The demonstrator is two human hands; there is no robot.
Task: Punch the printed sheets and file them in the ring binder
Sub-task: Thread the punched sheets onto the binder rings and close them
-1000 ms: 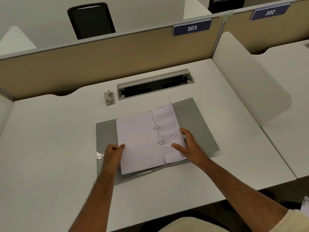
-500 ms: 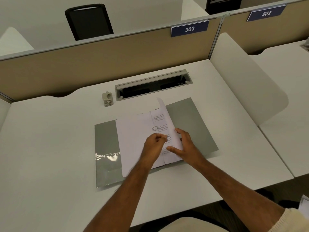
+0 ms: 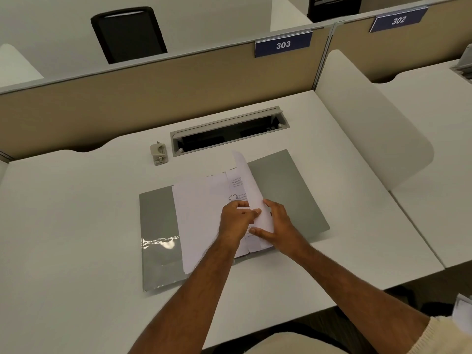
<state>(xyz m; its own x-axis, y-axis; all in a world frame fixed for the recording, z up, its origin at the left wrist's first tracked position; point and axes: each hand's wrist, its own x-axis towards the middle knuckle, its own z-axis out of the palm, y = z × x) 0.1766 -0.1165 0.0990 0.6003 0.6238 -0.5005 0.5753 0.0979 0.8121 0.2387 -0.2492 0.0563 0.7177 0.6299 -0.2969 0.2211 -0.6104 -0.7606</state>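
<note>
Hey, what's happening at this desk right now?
A person is filing printed sheets into an open grey binder lying flat on the desk. The left hand pinches a raised sheet near the rings, while the right hand rests beside it. A small punch sits behind.

Bare forearms, a cream knitted sleeve (image 3: 434,335) pushed up the right arm.
</note>
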